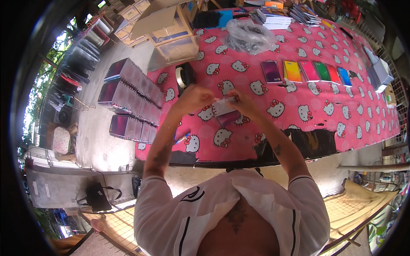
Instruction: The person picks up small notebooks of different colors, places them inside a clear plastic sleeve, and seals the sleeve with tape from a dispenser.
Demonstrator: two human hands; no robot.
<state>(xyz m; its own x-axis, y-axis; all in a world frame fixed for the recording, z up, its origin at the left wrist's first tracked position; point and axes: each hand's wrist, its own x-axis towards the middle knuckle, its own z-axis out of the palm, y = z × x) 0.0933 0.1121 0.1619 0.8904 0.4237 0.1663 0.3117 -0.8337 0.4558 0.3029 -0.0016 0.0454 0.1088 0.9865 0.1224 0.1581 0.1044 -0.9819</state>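
A small purple notebook (pixel 229 118) lies in front of me on the pink patterned tablecloth, and clear plastic wrap (pixel 221 103) covers its far part. At the wrap's left side, my left hand (pixel 195 99) is closed with its fingertips pinched on the plastic. My right hand (pixel 241 104) pinches the wrap at the far right corner. The fingers partly hide the notebook's upper end. Just beyond my left hand stands a black tape dispenser (pixel 185 77) with a roll of tape. A blue pen-like item (pixel 183 138) lies near my left forearm.
Stacks of spiral notebooks (pixel 132 94) stand at the left. A row of small coloured notebooks, including a yellow one (pixel 292 71), lies to the right. Farther back are a crumpled clear plastic bag (pixel 250 36), a cardboard box (pixel 171 27) and piled books (pixel 273 19). Torn black patches (pixel 311 143) mark the near edge.
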